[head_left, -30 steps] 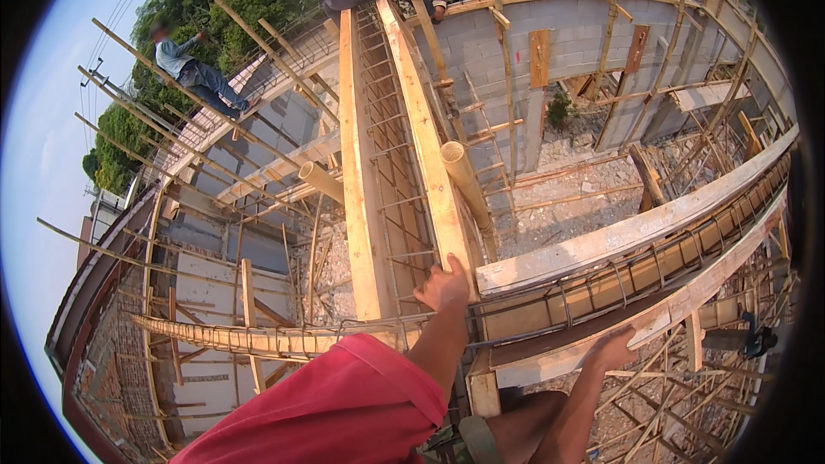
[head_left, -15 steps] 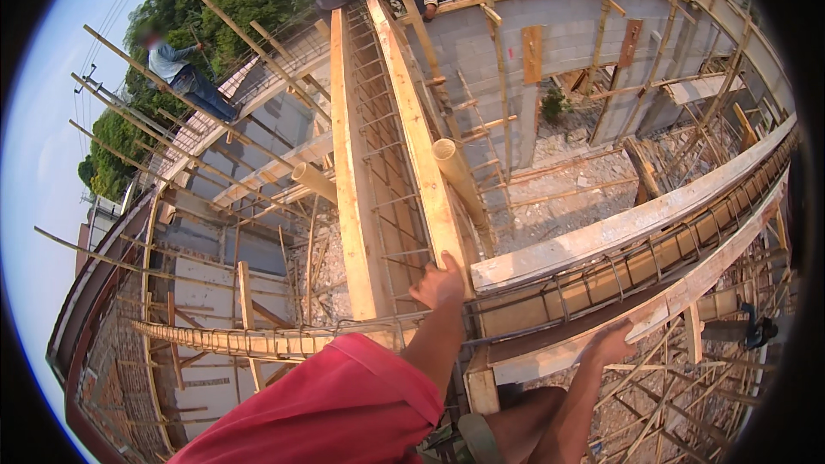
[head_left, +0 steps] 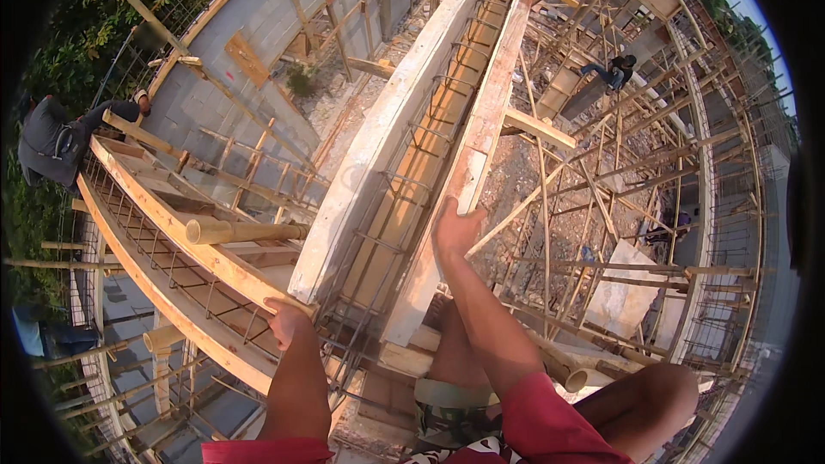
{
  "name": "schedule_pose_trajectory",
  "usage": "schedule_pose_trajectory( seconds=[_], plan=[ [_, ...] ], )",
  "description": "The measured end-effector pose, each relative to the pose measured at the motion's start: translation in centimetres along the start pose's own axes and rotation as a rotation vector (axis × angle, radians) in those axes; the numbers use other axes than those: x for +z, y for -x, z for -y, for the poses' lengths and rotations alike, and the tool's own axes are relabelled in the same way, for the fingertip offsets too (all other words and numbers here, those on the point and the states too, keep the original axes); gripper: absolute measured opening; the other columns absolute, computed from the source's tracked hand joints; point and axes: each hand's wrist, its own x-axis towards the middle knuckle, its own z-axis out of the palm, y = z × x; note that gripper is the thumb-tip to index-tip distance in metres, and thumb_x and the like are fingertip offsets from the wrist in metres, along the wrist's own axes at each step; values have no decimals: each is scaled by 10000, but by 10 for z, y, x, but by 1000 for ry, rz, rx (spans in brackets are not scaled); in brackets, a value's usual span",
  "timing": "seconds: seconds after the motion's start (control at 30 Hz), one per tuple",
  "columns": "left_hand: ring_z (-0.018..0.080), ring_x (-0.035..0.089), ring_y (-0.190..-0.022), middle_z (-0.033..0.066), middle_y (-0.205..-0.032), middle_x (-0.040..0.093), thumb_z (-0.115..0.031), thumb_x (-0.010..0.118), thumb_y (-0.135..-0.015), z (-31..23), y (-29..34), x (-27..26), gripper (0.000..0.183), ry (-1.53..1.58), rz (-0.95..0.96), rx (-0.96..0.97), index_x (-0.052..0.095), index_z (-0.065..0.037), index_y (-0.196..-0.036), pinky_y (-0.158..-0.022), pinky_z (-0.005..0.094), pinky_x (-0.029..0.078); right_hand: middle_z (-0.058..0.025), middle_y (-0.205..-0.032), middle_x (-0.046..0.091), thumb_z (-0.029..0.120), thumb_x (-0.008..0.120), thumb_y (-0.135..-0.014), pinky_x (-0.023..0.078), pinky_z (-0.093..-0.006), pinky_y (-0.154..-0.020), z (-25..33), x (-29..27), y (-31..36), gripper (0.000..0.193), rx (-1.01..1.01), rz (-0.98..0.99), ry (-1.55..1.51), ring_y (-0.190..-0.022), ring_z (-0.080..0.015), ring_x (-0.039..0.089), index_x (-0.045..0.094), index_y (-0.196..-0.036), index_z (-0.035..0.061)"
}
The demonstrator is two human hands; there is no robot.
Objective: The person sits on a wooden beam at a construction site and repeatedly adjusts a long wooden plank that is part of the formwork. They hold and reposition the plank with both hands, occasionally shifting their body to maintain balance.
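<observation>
My left hand (head_left: 290, 324) grips the near end of a light wooden board (head_left: 206, 254), one side of a narrow formwork trough running off to the far left. My right hand (head_left: 458, 228) is wrapped over the top edge of a worn plank (head_left: 494, 103), thumb on top and fingers down its outer side. This plank and a whitish plank (head_left: 387, 129) flank a second trough that stretches away ahead. Inside it lies a cage of steel rebar (head_left: 434, 131). The two troughs meet at a corner between my hands. My bare knees are just below the right hand.
A bamboo pole (head_left: 245, 232) leans beside the left trough. A person in dark clothes (head_left: 56, 142) sits at its far end. Far below, rubble (head_left: 507, 172) and crossing bamboo props fill the ground; another person (head_left: 612, 73) is there. A grey block wall (head_left: 249, 21) stands at the back left.
My view has swung to the right, so the left trough and the seated person now lie further left. Both hands are still on their boards.
</observation>
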Motion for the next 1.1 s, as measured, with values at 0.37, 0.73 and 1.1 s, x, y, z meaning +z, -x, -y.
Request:
schedule_pose_trajectory(
  seconds=[0.37, 0.73, 1.1],
  plan=[
    [426, 588, -1240, 263, -1331, 625, -714, 244, -968, 1, 11, -12, 933, 81, 105, -6, 598, 72, -1325, -1112, 504, 410, -338, -1354, 453, 459, 622, -886, 404, -543, -1062, 1, -19, 8, 733, 149, 119, -71, -1226, -525, 509, 365, -1393, -4],
    [390, 556, -1291, 222, -1432, 566, -695, 295, -959, -5, 12, -9, 919, 140, 110, -34, 524, 71, -1411, -1122, 452, 419, -328, -1352, 443, 452, 596, -897, 443, -592, -1002, -2, -12, 7, 711, 105, 54, -96, -1152, -543, 555, 328, -1407, 34],
    [416, 605, -1224, 261, -1306, 641, -674, 219, -997, -11, 26, -14, 895, 72, 85, -14, 597, 73, -1315, -1070, 495, 461, -313, -1365, 457, 412, 650, -893, 478, -583, -966, 2, -25, 5, 713, 167, 175, -85, -1114, -535, 594, 341, -1414, 35]
  ],
)
